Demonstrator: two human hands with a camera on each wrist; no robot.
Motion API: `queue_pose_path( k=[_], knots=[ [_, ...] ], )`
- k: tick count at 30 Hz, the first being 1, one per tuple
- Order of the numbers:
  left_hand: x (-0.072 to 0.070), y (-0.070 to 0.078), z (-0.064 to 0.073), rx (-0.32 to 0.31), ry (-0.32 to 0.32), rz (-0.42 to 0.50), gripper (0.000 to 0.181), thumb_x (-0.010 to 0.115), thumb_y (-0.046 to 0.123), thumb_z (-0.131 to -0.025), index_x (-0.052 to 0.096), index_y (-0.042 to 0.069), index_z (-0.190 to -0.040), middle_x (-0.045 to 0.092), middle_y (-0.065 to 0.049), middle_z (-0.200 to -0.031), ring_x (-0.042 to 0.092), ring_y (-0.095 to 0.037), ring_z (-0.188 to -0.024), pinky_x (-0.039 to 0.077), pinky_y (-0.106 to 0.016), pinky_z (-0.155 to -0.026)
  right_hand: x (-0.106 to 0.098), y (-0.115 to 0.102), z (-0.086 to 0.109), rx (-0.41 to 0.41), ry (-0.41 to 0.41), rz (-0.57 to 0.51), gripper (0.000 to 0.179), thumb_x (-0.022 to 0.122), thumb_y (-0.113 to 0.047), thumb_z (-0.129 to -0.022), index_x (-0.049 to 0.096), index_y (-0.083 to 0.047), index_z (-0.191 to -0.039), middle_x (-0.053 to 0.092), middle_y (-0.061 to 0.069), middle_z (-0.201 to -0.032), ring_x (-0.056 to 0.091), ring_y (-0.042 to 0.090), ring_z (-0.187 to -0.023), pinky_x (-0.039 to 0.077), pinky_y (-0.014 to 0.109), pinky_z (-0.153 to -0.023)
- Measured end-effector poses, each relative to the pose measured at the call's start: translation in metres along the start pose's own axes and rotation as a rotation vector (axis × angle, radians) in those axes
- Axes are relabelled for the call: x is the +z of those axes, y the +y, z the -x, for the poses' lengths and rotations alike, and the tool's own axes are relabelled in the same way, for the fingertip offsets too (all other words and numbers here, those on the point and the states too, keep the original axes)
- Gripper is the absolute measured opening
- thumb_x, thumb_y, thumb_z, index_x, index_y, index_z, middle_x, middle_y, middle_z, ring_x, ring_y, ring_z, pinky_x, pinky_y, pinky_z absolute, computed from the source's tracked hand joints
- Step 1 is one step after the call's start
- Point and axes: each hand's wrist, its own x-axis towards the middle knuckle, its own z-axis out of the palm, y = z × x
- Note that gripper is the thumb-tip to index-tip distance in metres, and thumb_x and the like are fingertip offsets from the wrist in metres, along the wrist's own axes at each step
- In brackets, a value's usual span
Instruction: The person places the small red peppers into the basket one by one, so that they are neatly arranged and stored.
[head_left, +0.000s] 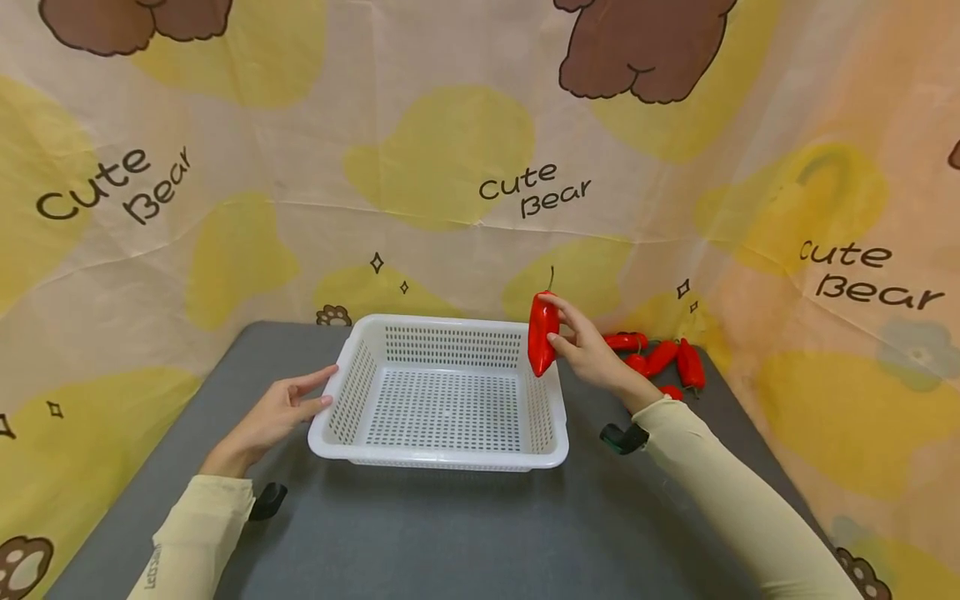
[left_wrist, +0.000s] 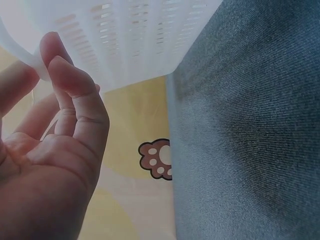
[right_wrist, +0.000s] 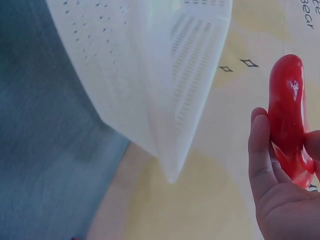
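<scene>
A white plastic basket with slotted walls stands on the grey table. At its left rim, my left hand pinches the edge between thumb and fingers; the left wrist view shows the rim in that grip. My right hand holds a glossy red pepper with its thin stem up and its tip down. In the head view this pepper overlaps the basket's right back corner. From the right wrist, the pepper appears between the thumb and fingers, beside the basket's outer wall.
Several more red peppers lie at the table's back right corner, partly behind the right hand and forearm. A patterned cloth hangs behind the table and along both sides. Black straps sit at both wrists.
</scene>
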Motion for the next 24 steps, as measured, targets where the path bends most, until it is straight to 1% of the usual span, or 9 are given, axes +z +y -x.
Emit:
queue_pose_path(
  k=[3, 4, 7, 11, 19, 23, 24],
  knots=[
    [0.0, 0.0, -0.001, 0.001, 0.004, 0.006, 0.067, 0.064, 0.023, -0.1, 0.034, 0.003, -0.157, 0.048, -0.027, -0.151, 0.066, 0.0, -0.107, 0.055, -0.02, -0.086, 0.005, -0.002, -0.006, 0.0, -0.005, -0.004, 0.061, 0.052, 0.007, -0.1, 0.029, -0.004, -0.156, 0.039, 0.032, -0.149, 0.06, 0.052, -0.111, 0.063, 0.036, -0.079],
    [0.0, -0.001, -0.001, 0.0, 0.004, 0.006, 0.068, 0.064, 0.023, -0.1, 0.033, 0.003, -0.157, 0.048, -0.027, -0.152, 0.066, 0.0, -0.108, 0.055, -0.02, -0.086, 0.007, -0.003, -0.008, 0.003, -0.008, -0.007, 0.061, 0.051, 0.007, -0.1, 0.03, -0.005, -0.156, 0.039, 0.031, -0.149, 0.061, 0.053, -0.109, 0.063, 0.037, -0.078],
    [0.0, -0.001, -0.002, -0.005, 0.003, 0.007, 0.068, 0.064, 0.023, -0.1, 0.033, 0.004, -0.157, 0.047, -0.027, -0.152, 0.066, 0.0, -0.107, 0.055, -0.02, -0.086, 0.013, -0.004, -0.014, 0.006, -0.016, -0.016, 0.061, 0.051, 0.007, -0.1, 0.03, -0.006, -0.156, 0.039, 0.029, -0.15, 0.06, 0.051, -0.113, 0.063, 0.039, -0.077],
    [-0.001, -0.001, -0.001, -0.007, 0.0, 0.001, 0.068, 0.064, 0.024, -0.1, 0.033, 0.004, -0.157, 0.048, -0.027, -0.151, 0.066, -0.001, -0.106, 0.056, -0.021, -0.086, 0.022, -0.005, -0.021, -0.002, -0.029, -0.029, 0.061, 0.05, 0.008, -0.1, 0.03, -0.006, -0.156, 0.039, 0.03, -0.15, 0.057, 0.051, -0.117, 0.063, 0.043, -0.077],
    [-0.002, -0.001, 0.001, -0.001, 0.005, 0.008, 0.068, 0.064, 0.023, -0.1, 0.033, 0.003, -0.157, 0.046, -0.027, -0.153, 0.065, 0.002, -0.107, 0.055, -0.021, -0.086, 0.038, -0.006, -0.031, -0.023, -0.053, -0.005, 0.06, 0.05, 0.008, -0.1, 0.031, -0.005, -0.155, 0.044, 0.032, -0.145, 0.065, 0.048, -0.101, 0.062, 0.043, -0.076],
    [-0.002, -0.003, -0.001, 0.007, -0.009, 0.033, 0.068, 0.063, 0.022, -0.101, 0.031, 0.002, -0.158, 0.042, -0.028, -0.155, 0.065, 0.002, -0.108, 0.057, -0.025, -0.085, 0.044, -0.005, -0.033, -0.009, -0.056, -0.006, 0.06, 0.052, 0.006, -0.1, 0.032, -0.006, -0.155, 0.044, 0.031, -0.146, 0.065, 0.047, -0.102, 0.061, 0.043, -0.077],
    [-0.002, -0.003, -0.001, 0.008, -0.011, 0.04, 0.068, 0.062, 0.021, -0.101, 0.031, 0.002, -0.158, 0.041, -0.028, -0.156, 0.065, 0.002, -0.108, 0.057, -0.025, -0.084, 0.046, -0.004, -0.034, -0.004, -0.058, -0.012, 0.06, 0.051, 0.006, -0.1, 0.032, -0.007, -0.155, 0.044, 0.031, -0.146, 0.065, 0.047, -0.102, 0.061, 0.045, -0.078]
  ],
)
